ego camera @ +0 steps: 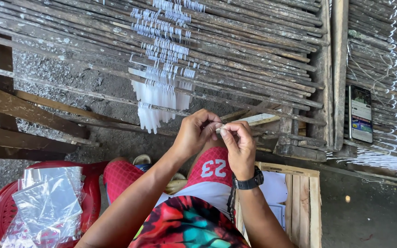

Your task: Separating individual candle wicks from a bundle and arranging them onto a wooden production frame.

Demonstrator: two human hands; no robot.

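My left hand point(197, 131) and my right hand point(240, 142) meet in front of me, fingertips pinched together on a small pale piece point(218, 129); what it is I cannot make out. A black watch point(249, 183) sits on my right wrist. Just beyond my hands, a bunch of white candles point(158, 98) hangs from a rack of dark wooden sticks point(235, 55). My knees in red shorts point(210, 169) show below my hands.
A red plastic chair point(90, 183) at lower left holds a stack of clear plastic bags point(49, 202). A wooden crate point(299, 202) stands at my right. A phone point(360, 114) with a lit screen leans on the second rack at right. Wooden beams lie at left.
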